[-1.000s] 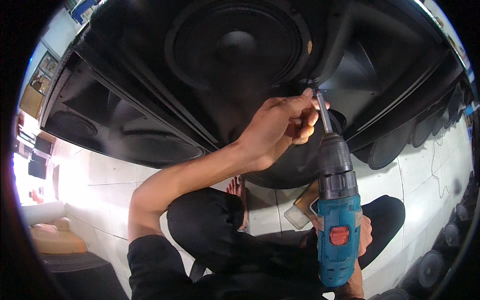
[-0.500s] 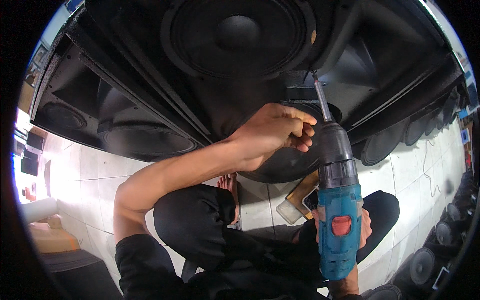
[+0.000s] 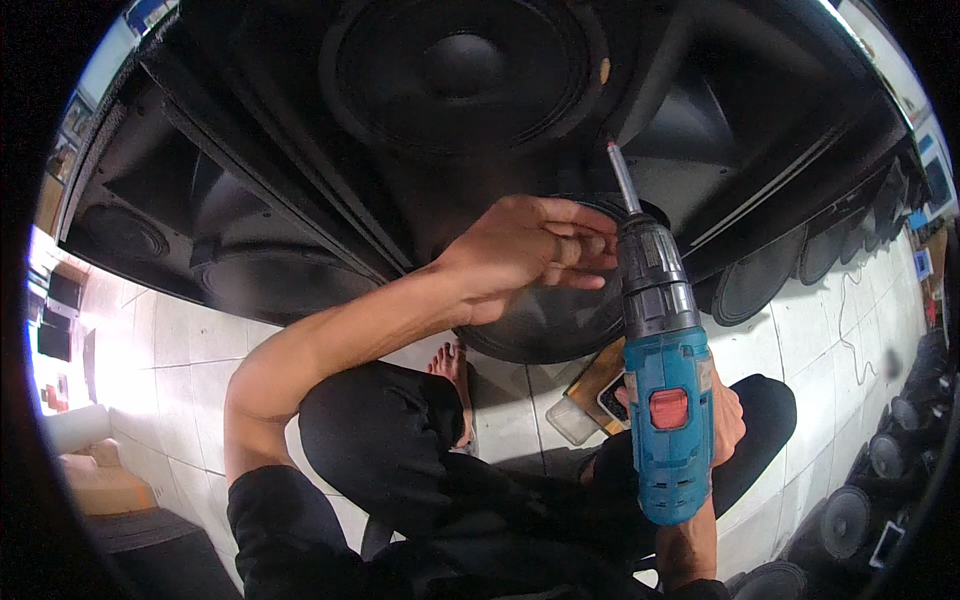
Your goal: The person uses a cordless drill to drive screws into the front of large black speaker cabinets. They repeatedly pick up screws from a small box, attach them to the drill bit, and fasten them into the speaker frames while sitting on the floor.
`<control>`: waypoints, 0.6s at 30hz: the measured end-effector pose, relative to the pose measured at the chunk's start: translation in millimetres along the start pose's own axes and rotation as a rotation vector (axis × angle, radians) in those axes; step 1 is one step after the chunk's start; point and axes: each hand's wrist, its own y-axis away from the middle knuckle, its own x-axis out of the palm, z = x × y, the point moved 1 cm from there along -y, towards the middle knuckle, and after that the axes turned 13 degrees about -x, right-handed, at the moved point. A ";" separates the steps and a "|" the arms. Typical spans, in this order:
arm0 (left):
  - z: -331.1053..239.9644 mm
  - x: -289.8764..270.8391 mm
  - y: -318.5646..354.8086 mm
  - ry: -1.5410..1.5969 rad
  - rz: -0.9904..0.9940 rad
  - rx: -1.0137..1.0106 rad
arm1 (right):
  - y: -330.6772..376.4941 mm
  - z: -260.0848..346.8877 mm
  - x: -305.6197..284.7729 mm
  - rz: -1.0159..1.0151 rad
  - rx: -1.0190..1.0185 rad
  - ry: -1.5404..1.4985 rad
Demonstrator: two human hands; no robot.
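Note:
A teal and black cordless drill point(image 3: 668, 400) is in my right hand point(image 3: 728, 418), whose fingers wrap the handle mostly hidden beneath the body. From its chuck a long silver bit point(image 3: 624, 180) points away from me, its tip at the dark front of a large black speaker cabinet point(image 3: 420, 190). Whether the tip touches the panel or a screw I cannot make out. My left hand point(image 3: 525, 245) is open beside the chuck, fingers loosely stretched toward it. Beyond the bit sits a big round speaker cone point(image 3: 464, 65); another round black speaker point(image 3: 560, 325) lies under my left hand.
Below the drill, a phone point(image 3: 613, 400) and a clear plastic box point(image 3: 572, 422) lie by a wooden piece on the white tiled floor point(image 3: 505, 400). Several speaker cones point(image 3: 758, 285) stand at the right. More speakers point(image 3: 845, 520) line the lower right. A cardboard box point(image 3: 105, 488) is at the left.
The drill has shifted slightly forward and left, its tip moving left along the cabinet. My left hand's curled fingers have straightened somewhat, staying close to the chuck.

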 end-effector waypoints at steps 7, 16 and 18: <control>-6.4 6.3 10.0 0.061 -0.059 0.039 | 24.8 5.7 -22.1 0.046 -0.026 0.034; -15.8 10.2 3.8 0.219 -0.046 0.170 | 28.9 16.1 -63.8 0.193 -0.060 -0.245; -17.8 12.7 2.6 0.217 -0.042 0.204 | 30.0 20.5 -67.2 0.277 -0.014 -0.212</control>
